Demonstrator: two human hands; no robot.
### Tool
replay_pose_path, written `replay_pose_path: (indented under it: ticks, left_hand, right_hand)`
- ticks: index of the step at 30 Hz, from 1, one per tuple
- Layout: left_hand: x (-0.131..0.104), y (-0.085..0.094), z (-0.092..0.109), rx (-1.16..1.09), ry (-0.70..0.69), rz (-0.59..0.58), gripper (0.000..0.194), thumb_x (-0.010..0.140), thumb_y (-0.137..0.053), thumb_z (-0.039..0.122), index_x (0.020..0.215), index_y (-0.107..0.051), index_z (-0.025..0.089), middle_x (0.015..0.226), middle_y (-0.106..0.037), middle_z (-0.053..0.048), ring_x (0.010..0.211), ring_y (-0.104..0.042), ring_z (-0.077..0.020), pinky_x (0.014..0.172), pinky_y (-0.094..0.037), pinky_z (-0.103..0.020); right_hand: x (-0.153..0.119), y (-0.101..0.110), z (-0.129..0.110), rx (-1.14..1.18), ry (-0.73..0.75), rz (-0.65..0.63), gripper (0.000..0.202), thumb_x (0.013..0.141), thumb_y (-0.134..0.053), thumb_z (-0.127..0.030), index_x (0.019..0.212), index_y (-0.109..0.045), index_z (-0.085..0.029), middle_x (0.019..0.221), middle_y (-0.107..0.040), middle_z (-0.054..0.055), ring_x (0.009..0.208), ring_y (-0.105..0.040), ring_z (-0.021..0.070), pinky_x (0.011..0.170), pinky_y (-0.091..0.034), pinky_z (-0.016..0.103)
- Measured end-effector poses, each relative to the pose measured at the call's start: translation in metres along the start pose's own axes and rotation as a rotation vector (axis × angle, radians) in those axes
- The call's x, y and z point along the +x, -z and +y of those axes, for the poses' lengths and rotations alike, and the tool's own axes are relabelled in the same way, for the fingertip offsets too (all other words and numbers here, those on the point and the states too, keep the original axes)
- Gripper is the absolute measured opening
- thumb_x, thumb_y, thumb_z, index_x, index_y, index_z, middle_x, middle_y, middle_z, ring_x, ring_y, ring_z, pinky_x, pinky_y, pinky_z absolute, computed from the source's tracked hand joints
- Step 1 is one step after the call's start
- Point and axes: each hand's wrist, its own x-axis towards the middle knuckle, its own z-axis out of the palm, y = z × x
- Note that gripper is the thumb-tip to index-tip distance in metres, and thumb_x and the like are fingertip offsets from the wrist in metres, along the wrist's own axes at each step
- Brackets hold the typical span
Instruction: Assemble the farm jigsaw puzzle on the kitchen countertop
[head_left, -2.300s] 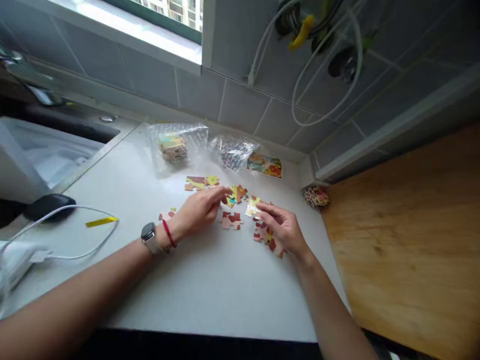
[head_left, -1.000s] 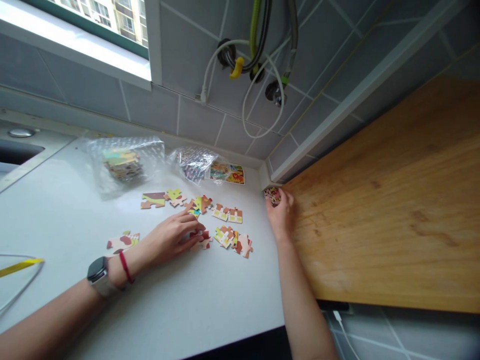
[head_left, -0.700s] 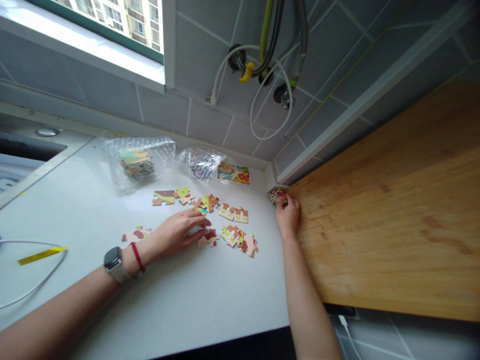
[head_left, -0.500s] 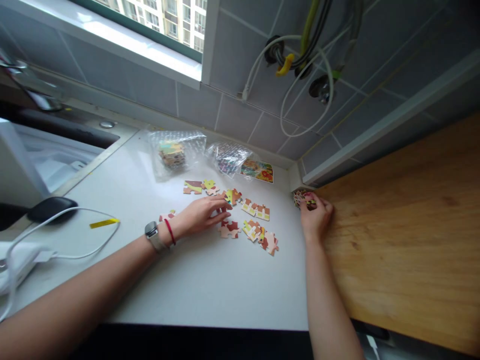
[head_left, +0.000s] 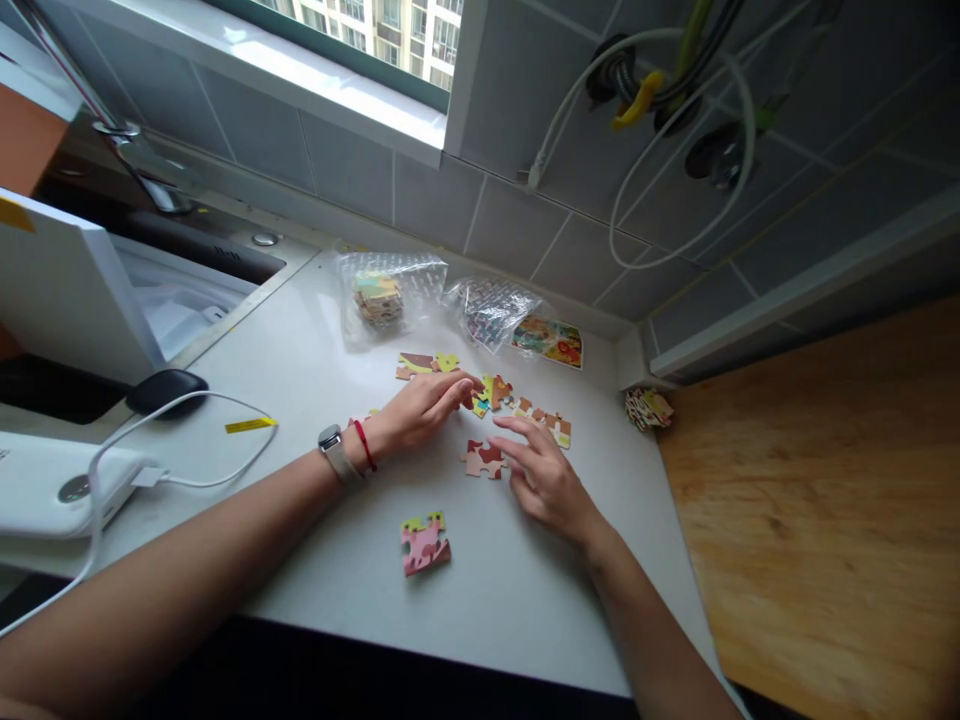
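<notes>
My left hand (head_left: 426, 408) rests low over the counter with its fingers stretched out, holding nothing. Beyond it lie a brown and yellow jigsaw piece (head_left: 415, 365) and, by its fingertips, a yellow and brown jigsaw piece (head_left: 495, 392). With fingers apart, my right hand (head_left: 546, 478) hovers over other pieces, partly hiding them. Close to its fingertips is a pink and dark red jigsaw piece (head_left: 481, 459). Behind it sit brown and cream pieces (head_left: 559, 428). Nearer the front edge, a pink jigsaw piece (head_left: 425, 545) with a yellow-green top lies apart.
A plastic bag of stacked pieces (head_left: 379, 298), a second crinkled bag (head_left: 487, 312) and a picture card (head_left: 555, 341) lie along the wall. A pile of pieces (head_left: 649, 408) sits beside the wooden board (head_left: 817, 500). A white cable (head_left: 217, 480) and black mouse-like object (head_left: 166, 393) occupy the left.
My right hand has left the pile by the board and moved left over the pieces, its fingers now apart. The pink piece now lies near the front. The view has shifted.
</notes>
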Motion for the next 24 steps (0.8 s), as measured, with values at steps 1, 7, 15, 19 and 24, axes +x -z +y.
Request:
replay_pose_path:
  ticks: [1,7,15,19,24]
  left_hand:
    - [0.000,0.000,0.001,0.027,-0.003,-0.024,0.054,0.113,-0.029,0.051,0.114,-0.070,0.016,0.092,-0.074,-0.007,0.083,-0.069,-0.0189,0.080,-0.053,-0.033]
    - [0.000,0.000,0.005,0.139,-0.043,-0.124,0.051,0.113,-0.029,0.047,0.111,-0.070,0.017,0.092,-0.073,-0.007,0.080,-0.068,-0.0188,0.079,-0.053,-0.033]
    - [0.000,-0.002,0.004,0.228,-0.084,-0.136,0.052,0.111,-0.032,0.052,0.106,-0.072,0.020,0.099,-0.076,-0.007,0.088,-0.069,-0.0211,0.082,-0.053,-0.032]
    - [-0.001,-0.005,0.001,0.248,-0.074,-0.146,0.055,0.110,-0.032,0.055,0.103,-0.074,0.020,0.099,-0.077,-0.007,0.088,-0.070,-0.0223,0.081,-0.053,-0.031]
    - [-0.001,-0.006,0.003,0.266,-0.068,-0.152,0.055,0.109,-0.032,0.055,0.102,-0.075,0.021,0.100,-0.077,-0.007,0.089,-0.070,-0.0225,0.081,-0.053,-0.032]
  right_hand:
    - [-0.001,0.000,0.004,-0.025,-0.038,0.079,0.052,0.091,-0.052,-0.005,0.132,-0.070,-0.031,0.140,-0.066,0.009,0.134,-0.059,0.0263,0.115,-0.048,0.051]
    - [-0.004,0.015,0.018,-0.093,-0.141,0.203,0.033,0.096,-0.057,-0.017,0.122,-0.075,-0.028,0.120,-0.072,0.008,0.118,-0.065,0.0264,0.105,-0.053,0.046]
    - [-0.020,0.062,0.075,-0.559,-0.444,0.553,0.038,0.093,-0.061,-0.033,0.125,-0.073,-0.019,0.134,-0.062,0.017,0.129,-0.057,0.0312,0.115,-0.044,0.051]
    - [-0.042,0.092,0.113,-0.686,-0.680,0.721,0.044,0.090,-0.059,-0.032,0.126,-0.073,-0.010,0.130,-0.064,0.023,0.125,-0.059,0.0339,0.113,-0.044,0.049]
    - [-0.054,0.096,0.132,-0.653,-0.751,0.658,0.047,0.092,-0.056,-0.033,0.126,-0.073,-0.007,0.126,-0.069,0.026,0.117,-0.063,0.0349,0.109,-0.046,0.048]
